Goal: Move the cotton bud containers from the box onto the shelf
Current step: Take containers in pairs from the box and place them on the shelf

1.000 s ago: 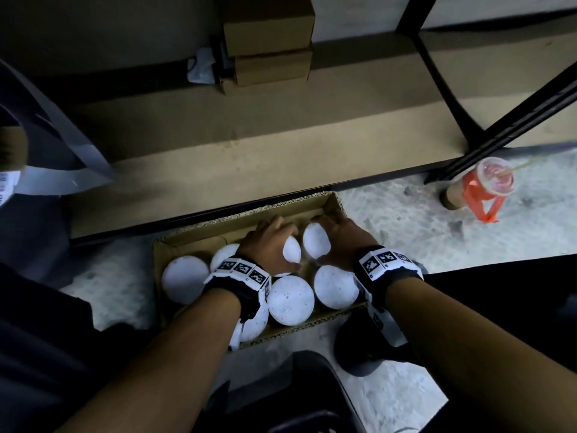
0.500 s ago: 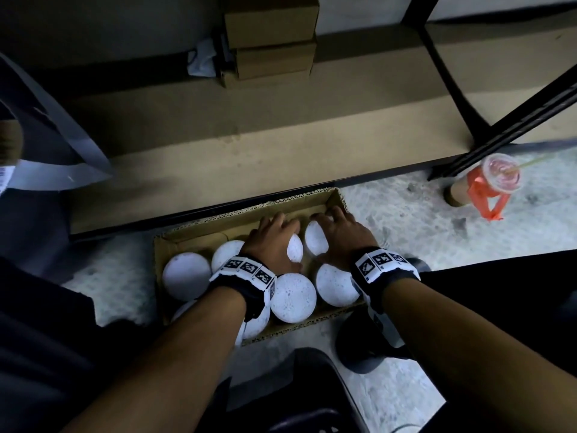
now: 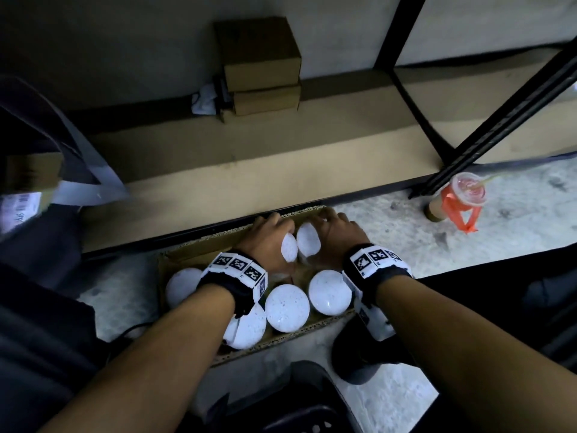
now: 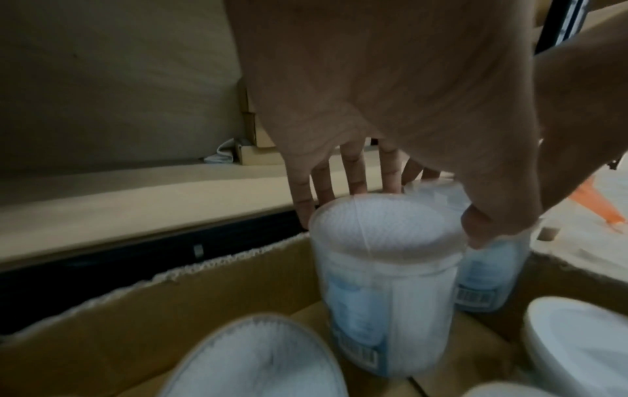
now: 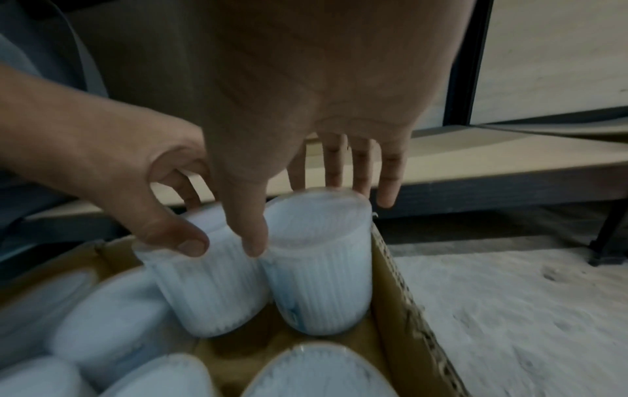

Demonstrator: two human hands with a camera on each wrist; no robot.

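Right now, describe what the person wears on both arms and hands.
Both forearms are bare, with no sleeves or gloves. The left hand and right hand each have a black wrist strap carrying a white band printed with square black-and-white marker codes.

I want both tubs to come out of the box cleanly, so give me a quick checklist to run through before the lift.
1. Left hand grips its container, fingers behind, thumb in front: ok.
2. Right hand grips its container the same way: ok.
3. The two held containers stand apart from each other: not ok, they touch.
4. Bare room on the shelf beyond the box: ok.
5. Lids firmly shut: cannot tell.
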